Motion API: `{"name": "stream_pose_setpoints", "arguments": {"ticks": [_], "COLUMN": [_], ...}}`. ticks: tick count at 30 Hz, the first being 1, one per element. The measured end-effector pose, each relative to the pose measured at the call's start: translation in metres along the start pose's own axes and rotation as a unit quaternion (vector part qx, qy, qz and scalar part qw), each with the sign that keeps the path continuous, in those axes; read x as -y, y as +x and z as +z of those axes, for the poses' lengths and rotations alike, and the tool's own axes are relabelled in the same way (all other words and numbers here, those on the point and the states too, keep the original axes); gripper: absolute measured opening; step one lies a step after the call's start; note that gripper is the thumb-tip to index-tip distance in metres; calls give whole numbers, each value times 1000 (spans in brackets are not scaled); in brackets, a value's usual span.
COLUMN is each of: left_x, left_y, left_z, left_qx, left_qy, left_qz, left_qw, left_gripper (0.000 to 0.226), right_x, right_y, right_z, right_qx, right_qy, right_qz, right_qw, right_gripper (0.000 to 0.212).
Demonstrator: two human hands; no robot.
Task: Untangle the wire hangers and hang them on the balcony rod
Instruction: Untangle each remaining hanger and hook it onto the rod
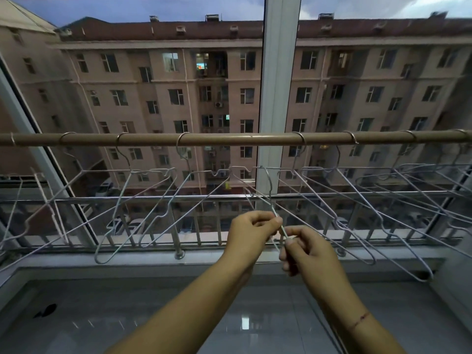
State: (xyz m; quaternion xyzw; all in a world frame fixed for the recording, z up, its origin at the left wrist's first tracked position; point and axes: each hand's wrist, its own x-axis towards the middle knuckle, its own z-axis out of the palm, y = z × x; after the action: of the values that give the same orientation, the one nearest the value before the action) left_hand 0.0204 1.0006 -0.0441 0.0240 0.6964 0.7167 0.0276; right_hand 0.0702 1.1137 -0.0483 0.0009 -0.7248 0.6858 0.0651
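Note:
A brown balcony rod (229, 139) runs across the view at mid height. Several pale wire hangers (143, 205) hang from it by their hooks, tilted and overlapping. One hanger wire (268, 190) near the middle runs down from the row to my hands. My left hand (251, 232) pinches this wire between thumb and forefinger. My right hand (306, 251) grips the same wire just below and to the right. Both hands meet below the rod, in front of the railing.
A metal railing (178, 241) with vertical bars stands behind the hangers. A white window frame post (279, 85) rises at centre right. A grey glossy sill (178, 315) lies under my arms. An apartment building fills the background.

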Motion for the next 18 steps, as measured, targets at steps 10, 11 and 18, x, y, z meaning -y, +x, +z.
{"name": "stream_pose_setpoints", "arguments": {"ticks": [10,11,18], "left_x": [-53,-58,-65], "left_y": [16,20,41], "left_z": [-6,-7,-15], "left_qx": [5,-1,-42], "left_qy": [-50,-55,-58], "left_qz": [43,44,15], "left_qw": [998,998,997], "left_gripper": [13,12,13], "right_x": [37,40,43], "right_y": [28,33,62], "right_z": [12,15,33], "right_qx": [-1,-3,-3], "right_qy": [-7,-4,-21], "right_qz": [-100,-102,-84], "right_qw": [995,995,996], "right_gripper": [16,16,16]}}
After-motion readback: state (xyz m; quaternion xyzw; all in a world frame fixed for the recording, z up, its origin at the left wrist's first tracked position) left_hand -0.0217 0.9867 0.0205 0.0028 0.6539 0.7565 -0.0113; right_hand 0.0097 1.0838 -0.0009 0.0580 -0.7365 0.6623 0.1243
